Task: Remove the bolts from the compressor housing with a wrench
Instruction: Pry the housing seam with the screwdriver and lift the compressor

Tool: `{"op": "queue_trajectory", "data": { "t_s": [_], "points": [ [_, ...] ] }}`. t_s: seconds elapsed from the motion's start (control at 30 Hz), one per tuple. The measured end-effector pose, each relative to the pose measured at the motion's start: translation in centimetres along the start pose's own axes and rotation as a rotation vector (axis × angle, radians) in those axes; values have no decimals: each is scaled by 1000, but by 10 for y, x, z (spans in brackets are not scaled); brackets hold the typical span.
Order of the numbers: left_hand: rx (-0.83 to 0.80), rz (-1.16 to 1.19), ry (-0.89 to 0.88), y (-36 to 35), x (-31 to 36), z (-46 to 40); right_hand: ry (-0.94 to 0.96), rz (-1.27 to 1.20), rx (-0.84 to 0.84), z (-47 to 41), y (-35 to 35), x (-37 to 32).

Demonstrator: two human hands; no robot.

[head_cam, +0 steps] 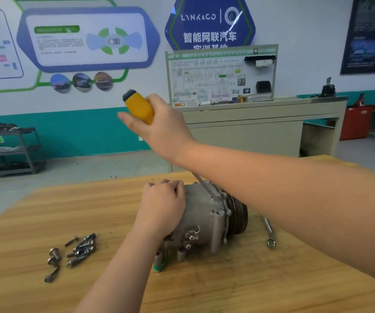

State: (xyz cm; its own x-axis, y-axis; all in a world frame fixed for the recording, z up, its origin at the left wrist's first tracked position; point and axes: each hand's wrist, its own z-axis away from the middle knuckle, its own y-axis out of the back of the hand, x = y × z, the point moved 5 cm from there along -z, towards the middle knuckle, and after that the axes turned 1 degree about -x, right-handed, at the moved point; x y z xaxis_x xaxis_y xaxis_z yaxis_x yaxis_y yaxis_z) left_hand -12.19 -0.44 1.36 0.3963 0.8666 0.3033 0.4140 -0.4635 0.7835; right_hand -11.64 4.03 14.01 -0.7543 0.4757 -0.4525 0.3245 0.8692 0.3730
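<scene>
Left hand rests on compressor housing — wrench beside.

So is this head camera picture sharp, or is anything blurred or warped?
Head view: the compressor and loose bolts are fairly sharp; the right hand gripping the yellow handle is slightly soft; wall posters are blurred; wide-angle distortion bends the table edge.

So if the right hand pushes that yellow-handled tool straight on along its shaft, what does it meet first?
Probably the grey metal compressor housing: the right hand grips the yellow-handled tool, whose steel shaft runs down to the seam beside the black ribbed pulley. Exact contact depth is unclear.
</scene>
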Motion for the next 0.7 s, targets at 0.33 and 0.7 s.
{"op": "queue_trajectory", "data": {
  "t_s": [0.33,0.7],
  "points": [
    [10,42,37,1,-1,2,-108,-423,579,-17,118,24],
    [135,490,283,-1,-23,8,-78,-451,545,15,91,51]
  ]
}}
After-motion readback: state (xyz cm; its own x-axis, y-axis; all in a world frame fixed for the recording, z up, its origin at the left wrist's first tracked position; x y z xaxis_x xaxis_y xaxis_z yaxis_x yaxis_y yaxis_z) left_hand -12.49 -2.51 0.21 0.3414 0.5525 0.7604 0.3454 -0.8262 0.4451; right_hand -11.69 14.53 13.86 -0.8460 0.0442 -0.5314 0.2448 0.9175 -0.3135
